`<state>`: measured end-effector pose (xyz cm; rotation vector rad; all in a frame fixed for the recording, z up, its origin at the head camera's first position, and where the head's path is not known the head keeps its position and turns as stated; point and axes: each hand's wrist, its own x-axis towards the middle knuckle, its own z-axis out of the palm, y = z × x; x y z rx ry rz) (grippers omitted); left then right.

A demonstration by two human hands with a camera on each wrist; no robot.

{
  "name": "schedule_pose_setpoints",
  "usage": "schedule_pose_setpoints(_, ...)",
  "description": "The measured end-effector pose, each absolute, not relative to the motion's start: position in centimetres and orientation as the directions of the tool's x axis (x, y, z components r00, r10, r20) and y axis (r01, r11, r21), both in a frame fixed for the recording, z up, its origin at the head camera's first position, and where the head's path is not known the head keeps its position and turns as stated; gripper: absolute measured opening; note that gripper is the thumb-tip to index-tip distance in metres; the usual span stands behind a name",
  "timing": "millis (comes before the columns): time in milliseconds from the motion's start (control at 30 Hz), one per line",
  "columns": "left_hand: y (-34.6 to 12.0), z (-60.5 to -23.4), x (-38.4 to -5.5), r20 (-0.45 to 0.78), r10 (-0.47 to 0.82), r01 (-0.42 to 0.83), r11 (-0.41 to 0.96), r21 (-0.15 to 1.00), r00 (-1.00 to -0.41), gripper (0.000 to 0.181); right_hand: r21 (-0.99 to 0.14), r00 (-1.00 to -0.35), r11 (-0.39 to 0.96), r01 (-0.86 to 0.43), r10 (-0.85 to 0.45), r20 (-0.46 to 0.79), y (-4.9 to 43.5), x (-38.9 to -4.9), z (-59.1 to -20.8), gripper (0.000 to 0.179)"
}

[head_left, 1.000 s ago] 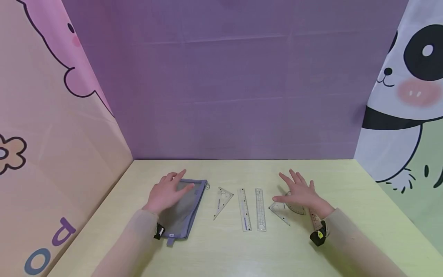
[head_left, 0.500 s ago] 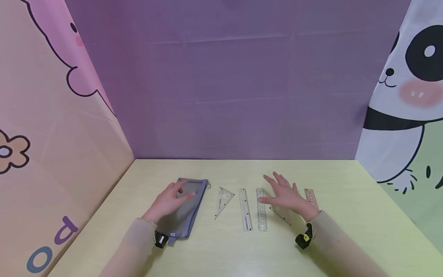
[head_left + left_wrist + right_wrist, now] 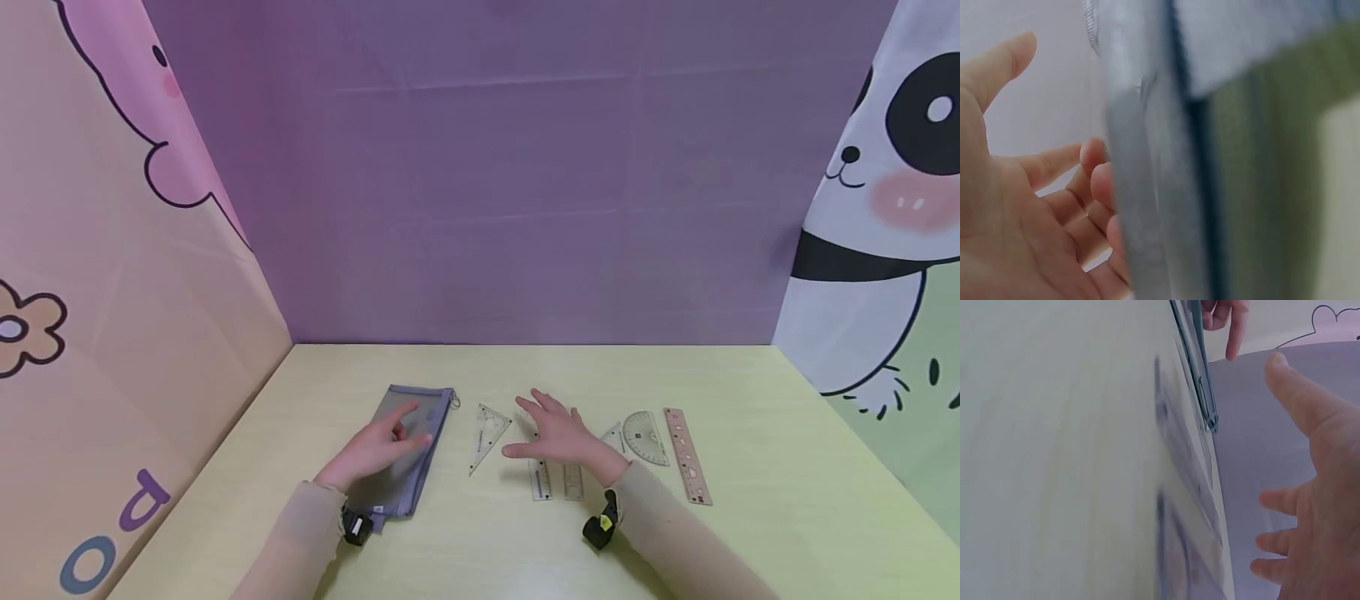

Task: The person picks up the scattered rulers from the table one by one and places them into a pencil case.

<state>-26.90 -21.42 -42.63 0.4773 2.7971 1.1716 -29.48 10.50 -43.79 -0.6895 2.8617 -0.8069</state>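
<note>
My left hand (image 3: 371, 450) hovers over a purple-edged mesh zip pouch (image 3: 418, 479) lying on the left of the table. Its index finger and thumb reach forward, while the other fingers bend loosely. In the left wrist view the pouch (image 3: 1154, 206) fills the foreground and covers some fingertips. With fingers spread, my right hand (image 3: 558, 435) is above two clear rulers, hiding their upper parts; the lower ends of the left ruler (image 3: 540, 481) and right ruler (image 3: 573, 483) show. Between the hands lies a clear set square (image 3: 487, 432). Neither hand holds anything.
Right of the right hand are a second set square (image 3: 615, 437), partly hidden by the forearm, a clear protractor (image 3: 645, 437) and a pink ruler (image 3: 687, 457). A purple backdrop (image 3: 480, 208) rises behind the pale table (image 3: 480, 550), with printed panels at both sides.
My right hand has swept left from above the protractor to above the two clear rulers, uncovering the protractor and pink ruler. The left hand has shifted slightly right over the pouch.
</note>
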Motion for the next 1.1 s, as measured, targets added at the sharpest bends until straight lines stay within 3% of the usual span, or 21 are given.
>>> schedule_pose_setpoints(433, -21.2, -42.5, -26.6, -0.023, 0.337, 0.224, 0.674, 0.704, -0.941, 0.085, -0.499, -0.918, 0.799, -0.335, -0.396, -0.017, 7.3, -29.9, -43.9, 0.102)
schedule_pose_setpoints(867, -21.6, -42.9, -26.5, -0.049, 0.415, 0.253, 0.639, 0.726, -0.908, 0.092, -0.244, -0.914, 0.89, -0.385, -0.405, -0.035, 5.1, -30.5, -43.5, 0.096)
schedule_pose_setpoints(1100, -21.5, -43.2, -26.5, -0.05, 0.473, 0.31, 0.651, 0.693, -0.88, 0.089, -0.188, -0.917, 0.905, -0.382, -0.396, -0.041, 4.7, -30.4, -43.5, 0.096)
